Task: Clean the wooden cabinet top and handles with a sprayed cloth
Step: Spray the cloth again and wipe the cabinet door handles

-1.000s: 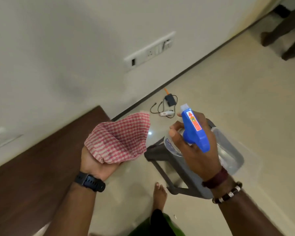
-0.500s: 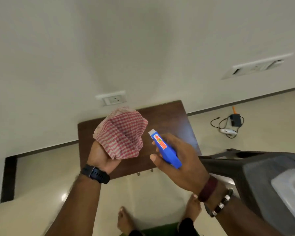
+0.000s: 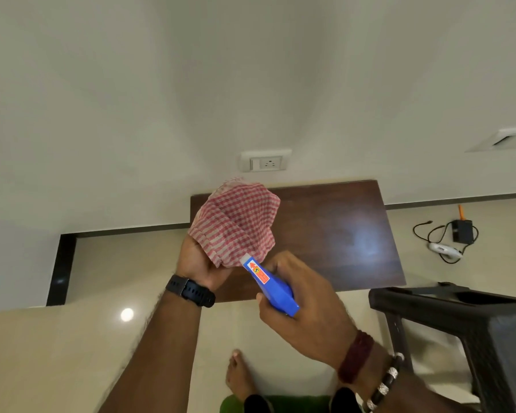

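My left hand (image 3: pixel 201 260) holds up a bunched red-and-white checked cloth (image 3: pixel 236 223) over the left part of the dark wooden cabinet top (image 3: pixel 340 234). My right hand (image 3: pixel 306 302) grips a spray bottle with a blue trigger head (image 3: pixel 273 286); its white nozzle touches or nearly touches the cloth's lower edge. The bottle's body is hidden by my hand. The cabinet's front and handles are out of sight below its top edge.
A dark plastic stool (image 3: pixel 471 326) stands at the right, close to the cabinet's front corner. A charger with cables (image 3: pixel 453 236) lies on the floor right of the cabinet. A wall socket (image 3: pixel 265 160) sits above the cabinet. My bare foot (image 3: pixel 239 377) is on the floor.
The view has swung left from the stool until the cabinet sits centred ahead. My right hand has brought the spray nozzle up against the cloth, closing the gap seen earlier.
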